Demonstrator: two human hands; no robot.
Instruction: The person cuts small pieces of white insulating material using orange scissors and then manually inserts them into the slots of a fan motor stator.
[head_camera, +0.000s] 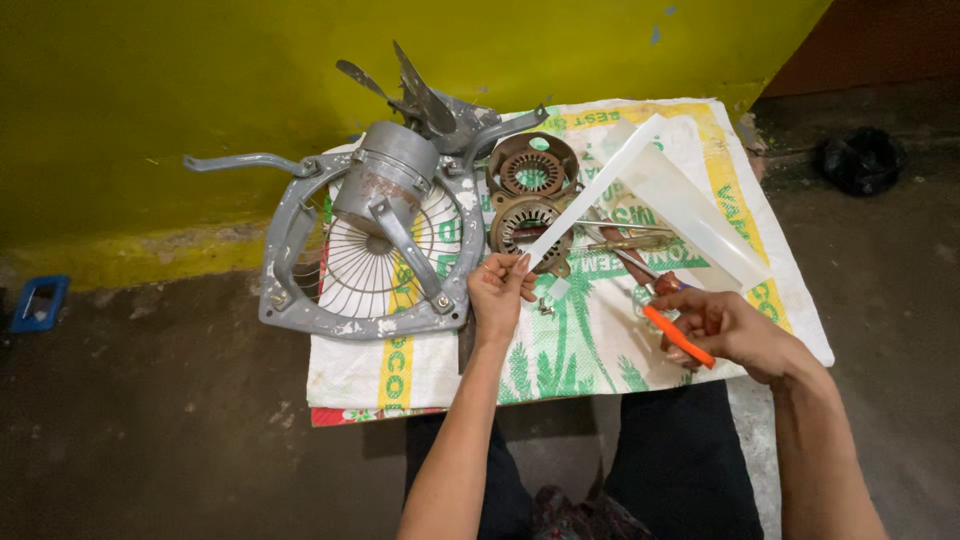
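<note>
Left hand (500, 290): pinching the near-left corner of a thin translucent plastic sheet (680, 195) between thumb and fingertips, closed on it.
Right hand (725, 325): clenched around the orange handles of scissors (655, 300), blades pointing far-left toward the sheet's near edge.
Sheet position: held up above the printed woven sack (560, 350), slanting from the left hand up and away to the far right.
Sheet handling: likely very light, springy rather than limp, keeping a flat plane from one corner; smooth and probably slippery, creasing if bent hard.
Where to hold: best pinched at a corner or edge, close to the cut line, kept taut so the blades bite and not fold it.
Scissors handling: stiff, moderate weight, secure through the handle loops.
Motor stators (532, 195): two round wound cores lying on the sack, just beyond the left hand, partly under the sheet.
Exhaust fan frame (300, 270): grey, with wire grille and motor housing, left on the sack; heavy, rigid by the look.
Fan blades (420, 95): grey metal, far side, against the yellow wall (200, 80).
Small screws: near the left hand, too small to tell well.
</note>
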